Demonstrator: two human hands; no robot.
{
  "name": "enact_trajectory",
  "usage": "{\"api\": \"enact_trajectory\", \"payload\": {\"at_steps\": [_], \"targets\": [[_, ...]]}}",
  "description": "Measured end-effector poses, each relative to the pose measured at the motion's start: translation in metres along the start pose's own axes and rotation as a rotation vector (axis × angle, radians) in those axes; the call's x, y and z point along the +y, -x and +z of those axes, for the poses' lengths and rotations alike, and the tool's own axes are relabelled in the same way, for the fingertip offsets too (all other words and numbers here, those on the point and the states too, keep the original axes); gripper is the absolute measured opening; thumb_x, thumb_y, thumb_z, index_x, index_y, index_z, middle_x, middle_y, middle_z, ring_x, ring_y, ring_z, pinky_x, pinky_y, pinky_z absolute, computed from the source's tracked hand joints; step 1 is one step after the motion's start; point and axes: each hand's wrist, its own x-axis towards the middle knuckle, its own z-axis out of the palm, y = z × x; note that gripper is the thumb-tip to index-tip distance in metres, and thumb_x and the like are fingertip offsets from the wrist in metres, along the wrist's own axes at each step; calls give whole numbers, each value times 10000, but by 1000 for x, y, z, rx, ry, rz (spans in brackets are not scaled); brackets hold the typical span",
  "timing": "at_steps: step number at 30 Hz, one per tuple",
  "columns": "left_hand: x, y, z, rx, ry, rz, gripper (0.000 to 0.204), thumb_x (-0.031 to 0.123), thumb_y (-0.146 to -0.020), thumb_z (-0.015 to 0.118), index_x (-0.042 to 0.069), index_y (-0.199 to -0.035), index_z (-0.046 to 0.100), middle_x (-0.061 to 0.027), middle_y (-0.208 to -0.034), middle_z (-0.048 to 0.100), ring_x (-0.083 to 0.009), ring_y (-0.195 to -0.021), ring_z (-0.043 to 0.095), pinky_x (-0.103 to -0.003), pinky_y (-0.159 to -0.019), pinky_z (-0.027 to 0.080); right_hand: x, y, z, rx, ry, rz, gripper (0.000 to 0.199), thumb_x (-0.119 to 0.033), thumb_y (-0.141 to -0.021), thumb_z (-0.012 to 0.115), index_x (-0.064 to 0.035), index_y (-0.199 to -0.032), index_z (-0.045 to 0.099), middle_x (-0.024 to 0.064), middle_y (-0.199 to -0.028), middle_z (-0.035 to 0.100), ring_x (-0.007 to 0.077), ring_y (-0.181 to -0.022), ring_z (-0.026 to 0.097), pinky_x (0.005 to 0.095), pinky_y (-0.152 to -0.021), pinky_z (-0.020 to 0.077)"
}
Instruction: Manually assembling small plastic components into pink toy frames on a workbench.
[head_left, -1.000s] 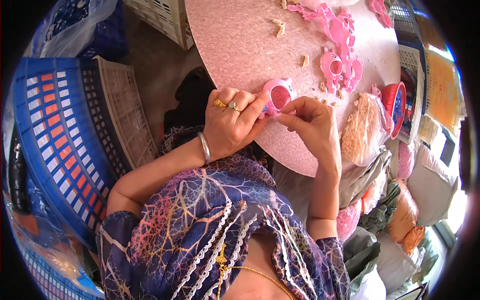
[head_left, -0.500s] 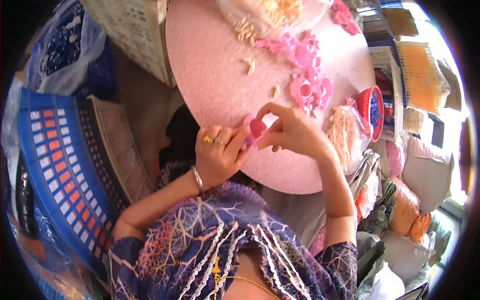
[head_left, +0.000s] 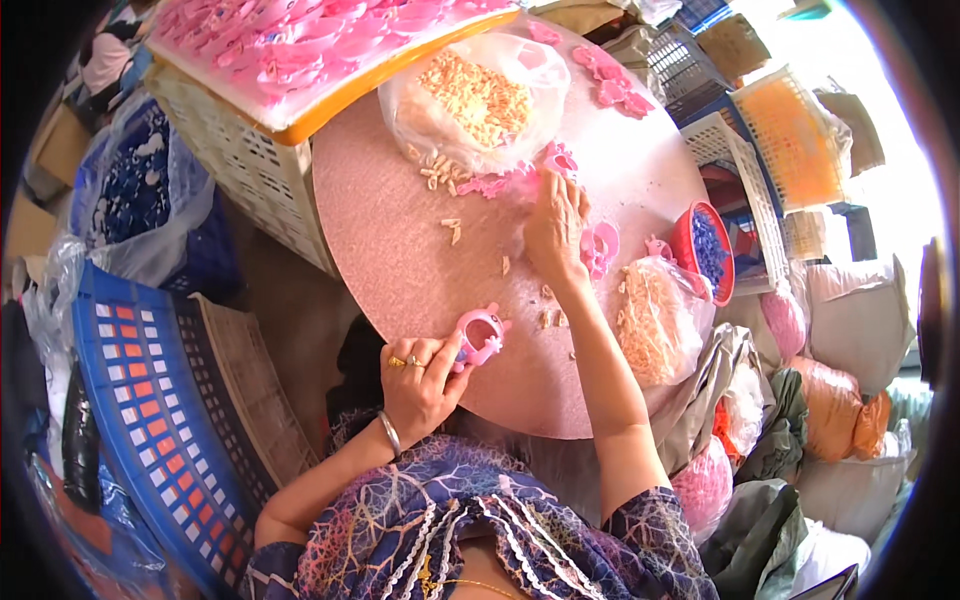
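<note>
My left hand (head_left: 424, 382), with rings and a bangle, grips a hollow pink plastic toy shell (head_left: 480, 335) by its lower left side. Its round opening faces up, and a bit of blue or purple shows near my fingers. My right arm stretches across the round pink table (head_left: 380, 230). The right hand (head_left: 556, 225) is back-up over a row of pink plastic pieces (head_left: 520, 183), its fingers curled close together. What the fingertips pinch, if anything, is hidden. Beside that wrist lies a pink ring-shaped piece (head_left: 600, 248).
A bag of small pale pieces (head_left: 475, 100) stands at the far side; another such bag (head_left: 655, 325) sits right. Near it is a red bowl of blue bits (head_left: 708, 252). A tray of pink shells (head_left: 330, 45) tops a crate at far left. A blue basket (head_left: 150, 400) stands left.
My right hand has left the pink shell and moved out to the pink pieces further up the table. The left hand still holds the shell, lower and turned. The view has shifted.
</note>
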Motion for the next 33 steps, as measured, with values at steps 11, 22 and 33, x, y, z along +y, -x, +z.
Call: {"api": "enact_trajectory", "payload": {"at_steps": [11, 22, 33], "targets": [[0, 0, -1, -3, -33, 26, 500, 207, -721, 820, 65, -1175, 668, -5, -907, 605, -209, -841, 558, -387, -765, 408, 2, -17, 1, 34, -174, -179, 426, 73, -764, 517, -40, -1164, 610, 152, -1267, 616, 348, -1287, 485, 495, -1123, 271], [5, 1, 2, 35, 11, -73, 456, 173, -663, 813, 87, -1080, 652, -43, -865, 586, -265, -852, 546, -420, -747, 376, -28, 36, -59, -355, -643, 180, 395, 18, -921, 609, -117, -1293, 607, 71, -1052, 650, 154, -877, 648, 293, -767, 528], [4, -2, 2, 61, 50, -130, 415, 134, -661, 805, 92, -1051, 669, -21, -873, 623, -230, -814, 552, -385, -734, 382, -72, 84, -110, -493, -813, -10, 266, -125, -695, 835, -88, -928, 713, 2, -831, 693, 154, -789, 621, 327, -788, 458]]}}
